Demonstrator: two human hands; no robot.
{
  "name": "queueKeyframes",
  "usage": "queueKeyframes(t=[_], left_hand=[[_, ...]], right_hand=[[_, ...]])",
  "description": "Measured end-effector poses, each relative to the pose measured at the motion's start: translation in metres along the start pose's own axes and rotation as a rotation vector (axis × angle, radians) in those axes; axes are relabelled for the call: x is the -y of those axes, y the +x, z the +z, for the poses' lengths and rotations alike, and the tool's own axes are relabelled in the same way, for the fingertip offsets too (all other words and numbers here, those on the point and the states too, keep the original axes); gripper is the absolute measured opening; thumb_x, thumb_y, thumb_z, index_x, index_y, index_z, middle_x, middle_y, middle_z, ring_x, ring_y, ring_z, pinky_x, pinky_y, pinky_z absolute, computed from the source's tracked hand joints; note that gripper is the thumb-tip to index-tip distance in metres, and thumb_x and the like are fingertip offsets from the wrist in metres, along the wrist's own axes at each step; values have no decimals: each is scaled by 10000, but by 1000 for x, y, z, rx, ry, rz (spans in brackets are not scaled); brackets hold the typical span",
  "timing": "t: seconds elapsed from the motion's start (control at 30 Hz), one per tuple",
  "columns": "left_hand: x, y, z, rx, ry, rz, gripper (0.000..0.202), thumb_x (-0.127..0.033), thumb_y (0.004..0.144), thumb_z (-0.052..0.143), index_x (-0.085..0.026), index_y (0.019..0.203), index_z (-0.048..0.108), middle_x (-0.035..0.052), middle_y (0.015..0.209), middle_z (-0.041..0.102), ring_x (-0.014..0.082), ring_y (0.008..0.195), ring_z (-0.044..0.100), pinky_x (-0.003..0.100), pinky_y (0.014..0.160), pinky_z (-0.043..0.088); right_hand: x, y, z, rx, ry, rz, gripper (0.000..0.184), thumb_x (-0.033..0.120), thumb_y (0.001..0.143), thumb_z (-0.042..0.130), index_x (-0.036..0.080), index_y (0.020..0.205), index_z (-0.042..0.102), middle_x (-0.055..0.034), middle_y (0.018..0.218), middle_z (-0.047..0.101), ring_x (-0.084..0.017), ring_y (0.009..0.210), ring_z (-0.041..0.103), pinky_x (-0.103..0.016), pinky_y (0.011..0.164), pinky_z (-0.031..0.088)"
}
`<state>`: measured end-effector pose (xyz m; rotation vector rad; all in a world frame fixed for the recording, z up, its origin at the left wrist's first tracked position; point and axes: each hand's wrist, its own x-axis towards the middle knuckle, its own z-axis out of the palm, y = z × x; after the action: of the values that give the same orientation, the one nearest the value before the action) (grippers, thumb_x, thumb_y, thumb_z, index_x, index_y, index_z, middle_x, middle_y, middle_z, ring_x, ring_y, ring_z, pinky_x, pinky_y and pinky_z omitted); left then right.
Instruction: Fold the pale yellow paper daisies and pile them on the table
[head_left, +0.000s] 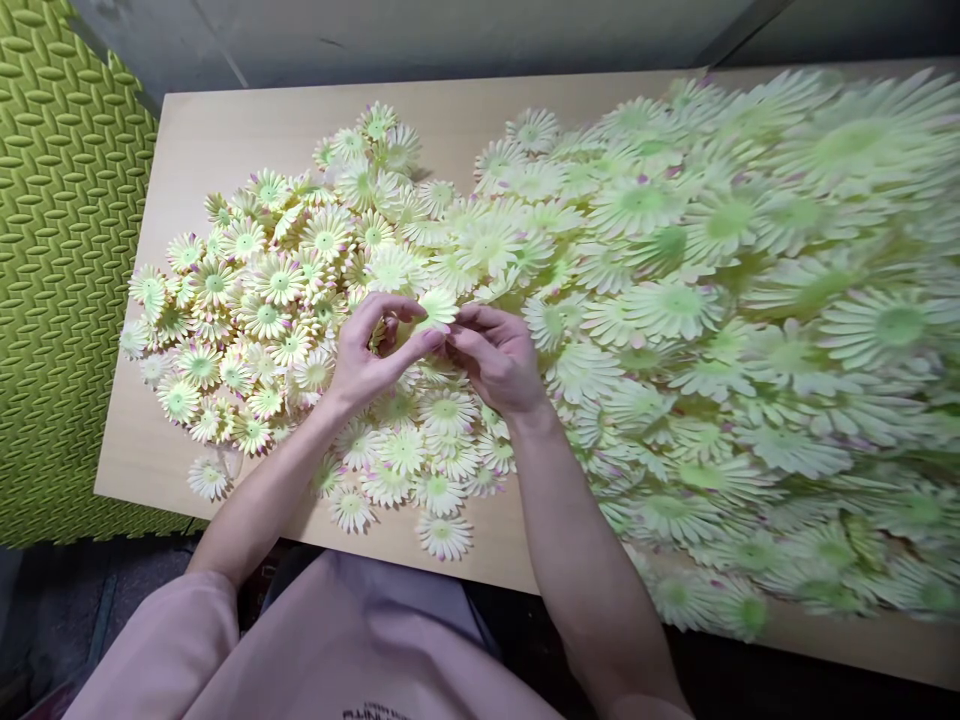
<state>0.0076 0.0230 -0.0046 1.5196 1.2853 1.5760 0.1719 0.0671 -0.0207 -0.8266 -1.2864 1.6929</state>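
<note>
From the head view, take the held flower [436, 308] as the centre of the dial. It is in the air over the table [247, 120], between the person's two hands, its pale green middle turned up. The left hand [379, 350], at about eight o'clock, pinches its near edge, thumb and forefinger bent into a ring with the gap closed on the petals. The right hand [495, 350], at four o'clock, has thumb and fingertips drawn together at the opposite edge; how much petal lies between them is hidden. Holding it by the rim from both sides probably keeps the thin bloom steady and leaves its middle free.

A heap of small flowers [277, 280] spreads toward nine o'clock, and a heap of large flowers [675, 300] toward three, blurring at the far side. Having one heap by each hand likely keeps both within easy reach. A loose flower [445, 537] lies at six o'clock, near the table's front edge. At nine, beyond the table, stands a green mat [67, 250]; the wall [480, 40] is at twelve.
</note>
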Motion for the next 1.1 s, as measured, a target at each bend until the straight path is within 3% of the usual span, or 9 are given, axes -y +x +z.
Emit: queueKeyframes(t=[0.17, 0.4, 1.1], left_hand=[[1, 0, 2, -5, -27, -21, 188, -364, 784, 766, -206, 862, 701, 28, 858, 689, 106, 747, 594, 251, 627, 464], [1, -1, 0, -3, -99, -162, 184, -373, 781, 766, -196, 829, 753, 40, 802, 736, 112, 696, 645, 260, 624, 507], [-2, 0, -2, -8, -71, -156, 92, -298, 797, 756, -208, 793, 770, 39, 775, 743, 119, 699, 658, 283, 659, 530]], right_hand=[[1, 0, 1, 24, 3, -33, 115, 335, 791, 768, 245, 863, 768, 7, 753, 704, -121, 655, 641, -231, 612, 552], [3, -1, 2, 13, -12, 25, 161, 343, 776, 789, 242, 901, 787, -11, 839, 754, -124, 652, 668, -244, 603, 586], [7, -2, 5, 24, -47, 4, 123, 332, 800, 776, 263, 899, 798, 7, 740, 741, -115, 629, 661, -233, 592, 596]])
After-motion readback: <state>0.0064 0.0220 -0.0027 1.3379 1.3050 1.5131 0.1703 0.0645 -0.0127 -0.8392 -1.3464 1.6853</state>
